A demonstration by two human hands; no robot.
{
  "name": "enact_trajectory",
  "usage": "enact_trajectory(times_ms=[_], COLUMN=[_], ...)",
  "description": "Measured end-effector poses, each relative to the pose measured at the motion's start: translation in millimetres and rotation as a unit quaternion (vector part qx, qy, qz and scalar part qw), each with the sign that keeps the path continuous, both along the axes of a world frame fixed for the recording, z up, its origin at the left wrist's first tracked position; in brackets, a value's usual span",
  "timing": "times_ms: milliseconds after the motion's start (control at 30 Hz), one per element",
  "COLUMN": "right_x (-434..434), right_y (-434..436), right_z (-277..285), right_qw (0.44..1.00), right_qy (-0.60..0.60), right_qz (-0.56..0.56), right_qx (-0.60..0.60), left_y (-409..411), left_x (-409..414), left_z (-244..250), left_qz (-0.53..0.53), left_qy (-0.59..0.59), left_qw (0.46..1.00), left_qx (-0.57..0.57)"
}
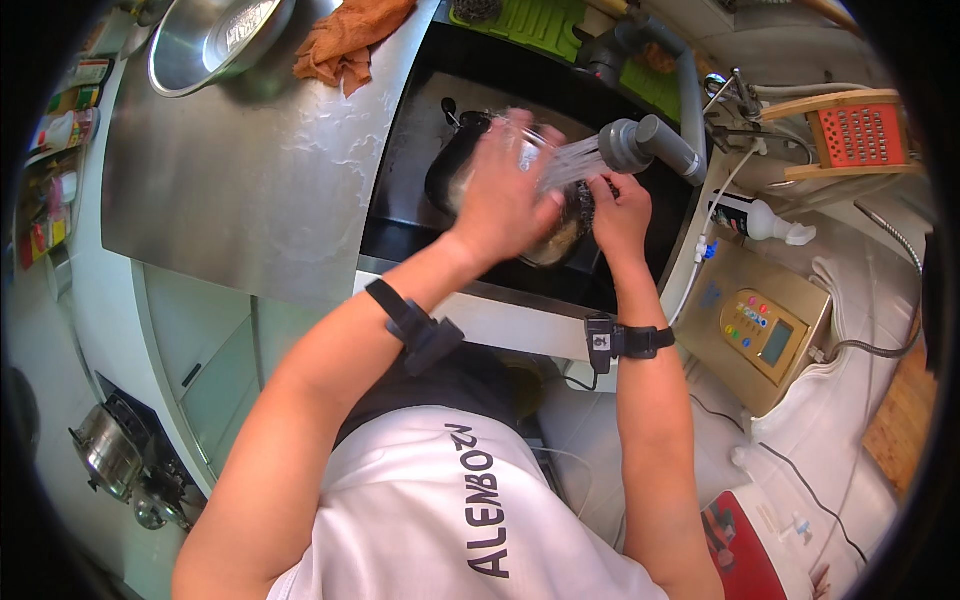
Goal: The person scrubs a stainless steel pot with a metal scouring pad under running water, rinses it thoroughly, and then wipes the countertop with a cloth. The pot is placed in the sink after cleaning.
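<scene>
My left hand is blurred, its fingers spread over a dark rounded vessel in the black sink. Clear, shiny edges show by its fingertips; I cannot tell whether they belong to a transparent object or to splashing water. My right hand has its thumb and fingertips pinched on a dark, rough-looking thing at the vessel's right side, partly hidden. Water sprays from the grey tap head leftward onto the vessel and my left hand. Much of the vessel lies hidden behind my left hand.
A wet steel worktop adjoins the sink on the left, bearing a metal bowl and an orange cloth. Green mats line the sink's back. A grater, white spray bottle and gold-coloured control box stand right.
</scene>
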State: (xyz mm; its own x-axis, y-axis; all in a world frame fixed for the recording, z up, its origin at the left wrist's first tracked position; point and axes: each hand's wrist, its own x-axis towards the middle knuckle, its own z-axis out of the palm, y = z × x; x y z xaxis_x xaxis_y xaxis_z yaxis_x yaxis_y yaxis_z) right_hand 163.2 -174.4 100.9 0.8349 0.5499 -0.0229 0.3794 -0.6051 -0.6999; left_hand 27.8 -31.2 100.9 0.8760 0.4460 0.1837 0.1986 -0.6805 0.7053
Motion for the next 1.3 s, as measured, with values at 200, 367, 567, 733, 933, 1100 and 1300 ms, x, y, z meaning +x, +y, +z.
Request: enact_trajectory(times_ms=[200,367,567,733,933,1100,1300], right_x=[-8,-36,-51,-48,-56,-50,-56], right_y=[12,64,73,61,70,59,50], right_z=[12,14,20,12,15,13,29], right_qw=[0.970,0.840,0.936,0.972,0.981,0.997,0.994], right_qy=[0.119,0.303,0.220,0.136,0.077,-0.007,-0.037], right_qz=[-0.105,-0.162,-0.074,-0.060,-0.005,0.056,0.090], right_qx=[0.181,0.419,0.265,0.181,0.178,0.045,-0.040], left_y=[8,30,28,19,39,57,86], left_x=[-1,-3,-9,-8,5,-4,7], left_z=[-3,-14,-36,-31,29,17,2], left_qz=[-0.040,0.001,-0.037,-0.032,-0.054,-0.027,0.060], left_qy=[0.002,-0.005,-0.046,-0.066,-0.038,-0.005,-0.087], left_qw=[0.999,1.000,0.984,0.925,0.818,0.722,0.662], left_qx=[0.032,-0.003,-0.170,-0.374,-0.572,-0.692,-0.742])
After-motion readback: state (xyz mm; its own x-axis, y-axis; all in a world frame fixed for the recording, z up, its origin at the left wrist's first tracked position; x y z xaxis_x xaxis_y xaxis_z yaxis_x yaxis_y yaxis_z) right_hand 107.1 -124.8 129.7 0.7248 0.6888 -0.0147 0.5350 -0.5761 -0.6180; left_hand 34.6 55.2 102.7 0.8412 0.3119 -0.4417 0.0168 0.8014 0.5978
